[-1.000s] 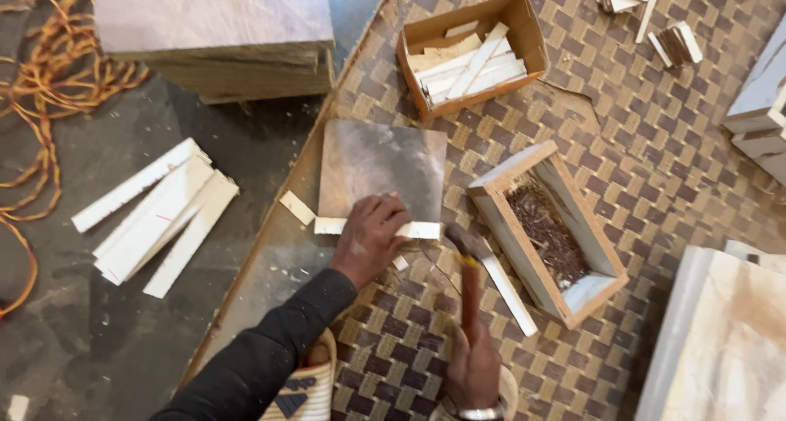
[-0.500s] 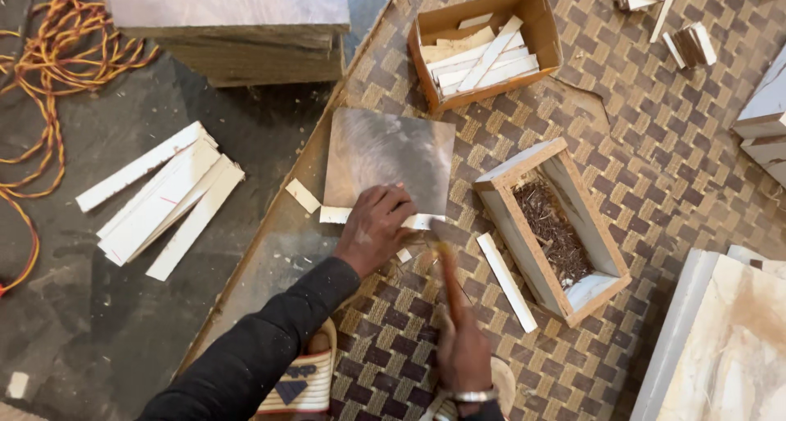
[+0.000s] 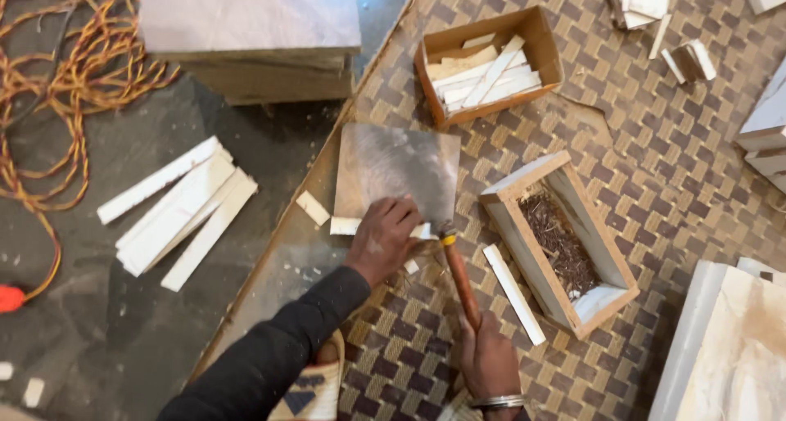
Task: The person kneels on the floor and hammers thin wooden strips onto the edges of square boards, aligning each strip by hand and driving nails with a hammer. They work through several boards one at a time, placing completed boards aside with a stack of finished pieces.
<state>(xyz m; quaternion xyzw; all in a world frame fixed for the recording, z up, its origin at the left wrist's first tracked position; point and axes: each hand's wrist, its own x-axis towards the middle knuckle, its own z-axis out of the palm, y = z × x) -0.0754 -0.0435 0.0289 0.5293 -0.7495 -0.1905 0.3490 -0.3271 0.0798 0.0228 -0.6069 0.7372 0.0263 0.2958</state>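
My left hand (image 3: 383, 238) presses down on a white strip (image 3: 348, 225) that lies along the near edge of a square grey metal plate (image 3: 399, 166) on the woven mat. In my right hand (image 3: 488, 359) is a hammer (image 3: 458, 274) with a reddish wooden handle. Its head rests at the strip's right end, just beside my left fingers. A dark sleeve covers my left arm, and a metal bangle sits on my right wrist.
A wooden box (image 3: 562, 245) holding small dark nails stands right of the plate, a loose white strip (image 3: 513, 293) beside it. A cardboard box of strips (image 3: 487, 65) sits behind. More strips (image 3: 176, 212) lie left on the dark floor near orange rope (image 3: 61, 102). Stone slabs (image 3: 246, 28) are at the back.
The hammer has swung down and forward from a raised position, and its head now meets the strip's end. My left hand has stayed on the strip.
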